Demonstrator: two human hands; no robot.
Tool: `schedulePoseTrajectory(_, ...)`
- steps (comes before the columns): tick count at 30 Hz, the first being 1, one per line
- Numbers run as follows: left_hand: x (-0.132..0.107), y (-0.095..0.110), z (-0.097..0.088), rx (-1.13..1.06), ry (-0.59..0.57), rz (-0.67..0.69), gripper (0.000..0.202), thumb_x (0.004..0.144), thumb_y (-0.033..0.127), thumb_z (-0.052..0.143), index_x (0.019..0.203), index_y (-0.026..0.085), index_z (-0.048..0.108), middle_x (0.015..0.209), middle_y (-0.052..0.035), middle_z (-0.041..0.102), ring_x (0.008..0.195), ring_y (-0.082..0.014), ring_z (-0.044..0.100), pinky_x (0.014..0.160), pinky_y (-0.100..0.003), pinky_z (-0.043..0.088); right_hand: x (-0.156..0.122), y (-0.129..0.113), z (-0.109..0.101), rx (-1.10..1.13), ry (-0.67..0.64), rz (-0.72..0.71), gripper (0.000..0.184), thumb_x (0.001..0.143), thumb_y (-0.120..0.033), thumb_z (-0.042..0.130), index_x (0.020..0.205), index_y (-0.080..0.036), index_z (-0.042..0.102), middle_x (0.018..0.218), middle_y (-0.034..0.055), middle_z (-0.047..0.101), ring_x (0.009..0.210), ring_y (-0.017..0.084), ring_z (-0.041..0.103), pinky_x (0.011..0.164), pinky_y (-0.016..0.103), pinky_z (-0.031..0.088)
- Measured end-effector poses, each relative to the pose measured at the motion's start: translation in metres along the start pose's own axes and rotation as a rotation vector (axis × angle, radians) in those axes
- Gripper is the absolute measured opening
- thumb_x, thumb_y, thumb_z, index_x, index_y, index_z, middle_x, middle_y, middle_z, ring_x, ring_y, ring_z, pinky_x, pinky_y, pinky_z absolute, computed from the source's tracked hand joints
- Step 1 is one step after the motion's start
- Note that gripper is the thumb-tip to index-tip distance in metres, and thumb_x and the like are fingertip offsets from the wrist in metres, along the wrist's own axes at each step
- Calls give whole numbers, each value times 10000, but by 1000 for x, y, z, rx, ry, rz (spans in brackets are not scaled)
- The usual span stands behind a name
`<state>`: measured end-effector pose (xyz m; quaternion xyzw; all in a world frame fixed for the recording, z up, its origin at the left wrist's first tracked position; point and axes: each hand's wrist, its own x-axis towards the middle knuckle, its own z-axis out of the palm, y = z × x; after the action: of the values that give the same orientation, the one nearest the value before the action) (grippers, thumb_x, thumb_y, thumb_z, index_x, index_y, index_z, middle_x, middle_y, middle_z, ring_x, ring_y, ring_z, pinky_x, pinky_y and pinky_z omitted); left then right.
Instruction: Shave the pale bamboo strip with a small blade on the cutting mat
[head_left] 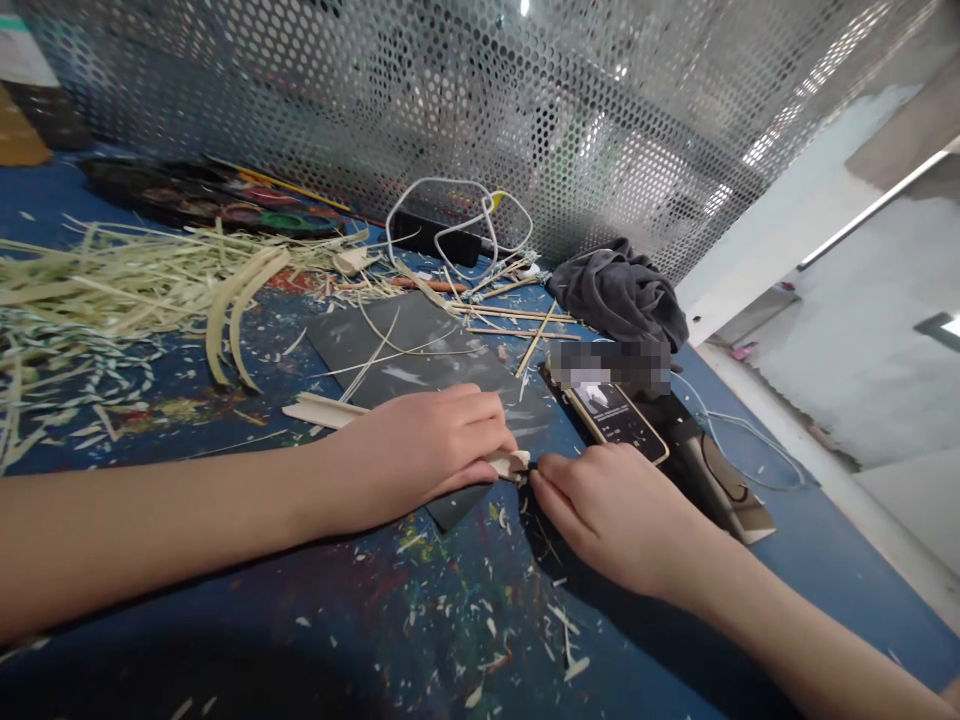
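My left hand is wrapped over a pale split piece of wood, perhaps bamboo, pressing it onto a dark grey sheet. Its back end sticks out past the wrist, and a rough, cut end shows beyond my fingertips. Right against that end, my right hand is closed in a pinch. Something small and dark shows at its fingertips, too hidden to name. Thin pale strips lie across the sheet behind my left hand.
Pale shavings are heaped at the left, near curved strips. Behind are a paint palette, a white cable and thin sticks. A dark cloth and a phone lie right. Perforated metal borders the blue table.
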<state>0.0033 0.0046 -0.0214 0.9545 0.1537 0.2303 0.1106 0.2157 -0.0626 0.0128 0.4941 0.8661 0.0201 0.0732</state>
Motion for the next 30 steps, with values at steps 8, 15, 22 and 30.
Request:
schedulePoseTrajectory(8, 3, -2, -4, -41, -38, -57, 215, 1001, 323, 467, 1044, 207, 643, 970, -41, 631, 900, -195, 570, 770, -286, 432, -6, -8, 16, -123, 253, -5, 298, 947, -205, 388, 713, -205, 571, 524, 35, 606, 500, 201, 527, 521, 334, 204)
schedulePoseTrajectory(15, 6, 2, -11, -30, -103, -113, 171, 968, 267, 537, 1062, 177, 647, 994, -57, 647, 931, -210, 596, 793, -306, 467, -8, -11, 19, -107, 381, -15, 275, 928, -163, 439, 694, -202, 577, 513, 1, 610, 594, 207, 559, 1001, 518, 228)
schedulePoseTrajectory(22, 5, 2, -11, -37, -95, -123, 172, 966, 279, 536, 1061, 189, 649, 990, -53, 650, 929, -206, 600, 785, -300, 476, -5, -3, 19, -73, 330, -2, 285, 949, -154, 399, 727, -192, 573, 560, 19, 604, 579, 205, 571, 924, 414, 333)
schedulePoseTrajectory(30, 5, 0, -10, -47, -95, -119, 183, 972, 292, 526, 1062, 190, 649, 994, -56, 654, 932, -211, 601, 795, -307, 476, -6, -2, 18, -16, 319, 77, 373, 993, -218, 314, 733, -195, 581, 542, 17, 587, 571, 202, 569, 993, 472, 296)
